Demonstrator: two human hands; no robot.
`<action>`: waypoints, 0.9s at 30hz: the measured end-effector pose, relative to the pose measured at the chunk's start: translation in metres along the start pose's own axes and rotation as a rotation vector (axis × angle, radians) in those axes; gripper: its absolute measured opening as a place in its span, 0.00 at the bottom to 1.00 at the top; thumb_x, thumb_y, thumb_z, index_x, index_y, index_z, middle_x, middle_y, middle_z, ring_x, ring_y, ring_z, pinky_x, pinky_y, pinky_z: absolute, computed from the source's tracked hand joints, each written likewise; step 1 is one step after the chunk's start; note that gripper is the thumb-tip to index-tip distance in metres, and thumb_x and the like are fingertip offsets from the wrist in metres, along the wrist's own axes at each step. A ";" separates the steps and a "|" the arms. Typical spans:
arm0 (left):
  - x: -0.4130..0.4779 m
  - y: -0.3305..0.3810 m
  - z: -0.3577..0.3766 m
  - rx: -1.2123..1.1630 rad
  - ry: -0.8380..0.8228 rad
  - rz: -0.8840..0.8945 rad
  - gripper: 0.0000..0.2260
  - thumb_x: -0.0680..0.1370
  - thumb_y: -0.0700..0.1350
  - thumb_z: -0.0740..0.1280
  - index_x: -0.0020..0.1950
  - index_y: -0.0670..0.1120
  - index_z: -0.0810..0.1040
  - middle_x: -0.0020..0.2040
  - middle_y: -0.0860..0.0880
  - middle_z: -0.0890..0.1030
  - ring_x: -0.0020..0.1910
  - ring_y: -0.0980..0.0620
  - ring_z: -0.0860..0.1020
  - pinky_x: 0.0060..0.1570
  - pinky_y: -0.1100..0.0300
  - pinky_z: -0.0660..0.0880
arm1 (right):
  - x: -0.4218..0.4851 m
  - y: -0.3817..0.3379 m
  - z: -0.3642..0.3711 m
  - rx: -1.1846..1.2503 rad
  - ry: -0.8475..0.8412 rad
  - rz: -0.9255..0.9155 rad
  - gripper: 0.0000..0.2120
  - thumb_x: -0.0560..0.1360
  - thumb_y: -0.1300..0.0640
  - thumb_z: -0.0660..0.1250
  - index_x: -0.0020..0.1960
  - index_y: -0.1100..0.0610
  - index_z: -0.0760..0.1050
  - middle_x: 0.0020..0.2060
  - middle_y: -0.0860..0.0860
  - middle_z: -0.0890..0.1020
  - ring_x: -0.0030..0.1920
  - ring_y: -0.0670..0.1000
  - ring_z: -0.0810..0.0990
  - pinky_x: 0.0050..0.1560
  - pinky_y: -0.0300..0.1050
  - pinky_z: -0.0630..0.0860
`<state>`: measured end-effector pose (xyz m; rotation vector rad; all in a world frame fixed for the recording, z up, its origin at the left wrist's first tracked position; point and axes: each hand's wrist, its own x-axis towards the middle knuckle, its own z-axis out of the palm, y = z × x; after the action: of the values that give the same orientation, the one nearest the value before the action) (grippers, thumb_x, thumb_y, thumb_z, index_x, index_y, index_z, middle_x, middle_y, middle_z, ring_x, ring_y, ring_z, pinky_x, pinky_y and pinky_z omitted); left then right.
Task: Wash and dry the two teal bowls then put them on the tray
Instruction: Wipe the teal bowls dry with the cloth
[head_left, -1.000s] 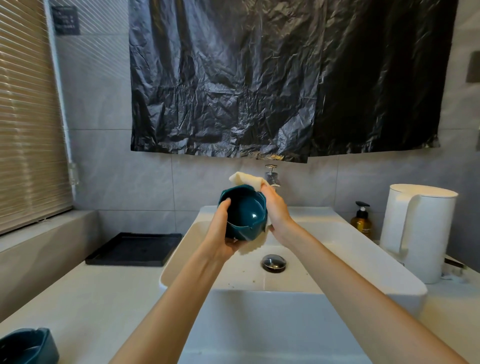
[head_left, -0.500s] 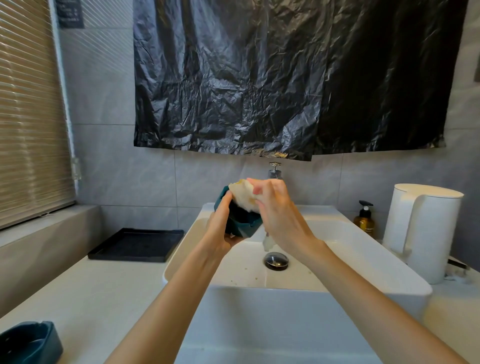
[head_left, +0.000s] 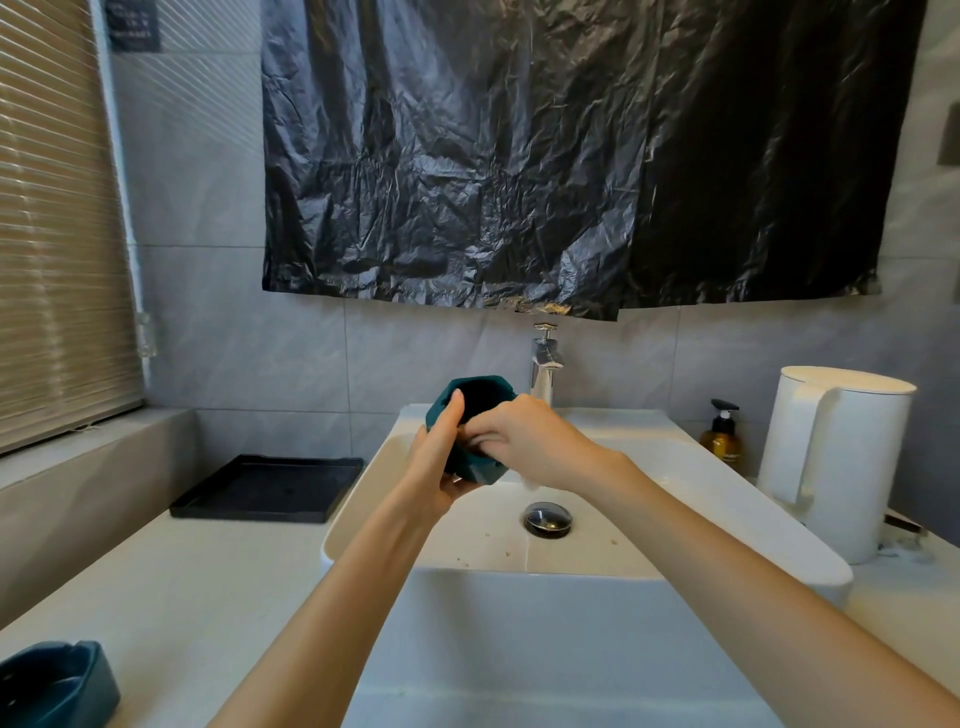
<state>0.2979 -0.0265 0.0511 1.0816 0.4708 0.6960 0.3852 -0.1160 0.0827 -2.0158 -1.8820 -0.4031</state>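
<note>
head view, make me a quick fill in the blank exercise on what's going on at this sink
The left hand grips a teal bowl over the white ____.
A bit of pale cloth hangs below the right hand, which presses on the ____.
The second teal bowl sits on the ____, at bottom left.
The tray is ____ in colour and holds no bowl.
Missing: sink; bowl; counter; black

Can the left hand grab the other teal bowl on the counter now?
Probably not yet: the left hand grips the teal faceted bowl over the white sink. Nothing blocks the second teal bowl on the pale counter.
</note>
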 end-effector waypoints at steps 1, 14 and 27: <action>0.000 0.000 -0.001 0.013 -0.005 0.000 0.24 0.77 0.56 0.65 0.69 0.47 0.68 0.62 0.40 0.75 0.58 0.41 0.77 0.52 0.46 0.79 | -0.002 0.000 -0.002 0.027 -0.048 -0.005 0.13 0.78 0.62 0.58 0.53 0.53 0.80 0.48 0.50 0.84 0.47 0.51 0.80 0.50 0.52 0.77; -0.002 0.010 0.000 0.060 -0.020 0.029 0.22 0.76 0.57 0.65 0.68 0.51 0.67 0.62 0.46 0.72 0.62 0.44 0.73 0.57 0.47 0.77 | -0.029 0.028 -0.042 0.265 0.421 0.397 0.09 0.79 0.57 0.53 0.49 0.50 0.72 0.52 0.52 0.68 0.58 0.55 0.69 0.59 0.56 0.71; -0.013 0.014 0.007 0.487 -0.147 0.204 0.20 0.77 0.61 0.61 0.67 0.57 0.68 0.66 0.53 0.72 0.64 0.49 0.70 0.66 0.39 0.67 | -0.022 0.026 0.018 0.878 0.173 0.707 0.14 0.77 0.53 0.64 0.60 0.58 0.73 0.54 0.55 0.80 0.53 0.54 0.78 0.55 0.47 0.74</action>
<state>0.2892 -0.0364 0.0672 1.6455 0.4160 0.6909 0.4086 -0.1291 0.0553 -1.7471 -0.8677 0.3723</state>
